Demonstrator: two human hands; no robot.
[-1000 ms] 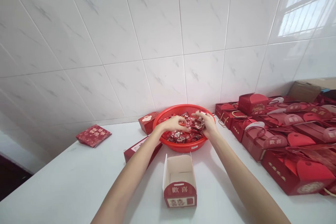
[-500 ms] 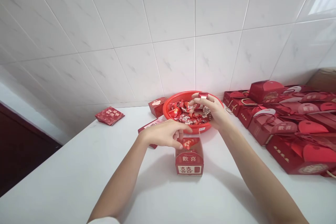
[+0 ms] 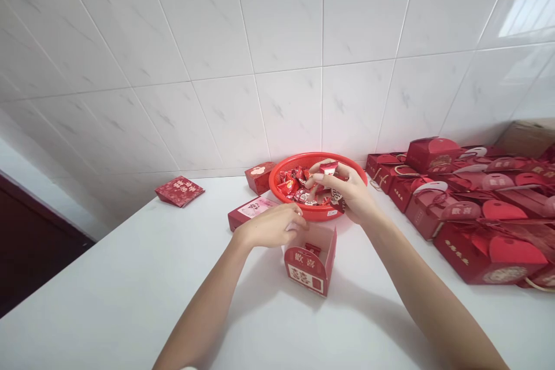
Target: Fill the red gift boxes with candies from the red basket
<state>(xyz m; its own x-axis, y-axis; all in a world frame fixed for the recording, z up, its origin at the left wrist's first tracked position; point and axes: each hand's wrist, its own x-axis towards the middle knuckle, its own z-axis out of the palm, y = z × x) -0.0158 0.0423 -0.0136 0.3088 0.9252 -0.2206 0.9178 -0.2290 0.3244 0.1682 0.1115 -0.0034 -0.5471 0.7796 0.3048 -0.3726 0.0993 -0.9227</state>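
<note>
An open red gift box (image 3: 309, 269) stands on the table, turned slightly, with a red-wrapped candy (image 3: 313, 249) inside. My left hand (image 3: 277, 224) is at the box's back left edge, its fingers bent together against the rim; what they grip is partly hidden. Over the right part of a red basket (image 3: 319, 155) of wrapped candies (image 3: 289, 187), my right hand (image 3: 342, 188) holds wrapped candies (image 3: 328, 169), one of them dark with white print, between thumb and fingers.
Many red boxes (image 3: 477, 248) fill the right side of the table (image 3: 130, 283). Behind my left hand lies a flat red-and-pink box (image 3: 243, 214), with a small red box (image 3: 259, 178) by the tiled wall. A red packet (image 3: 180, 191) lies farther left.
The open box has turned and tilted its front toward the left. A red candy at its opening now sits lower inside. My right hand has shifted slightly down, with candies still in it.
</note>
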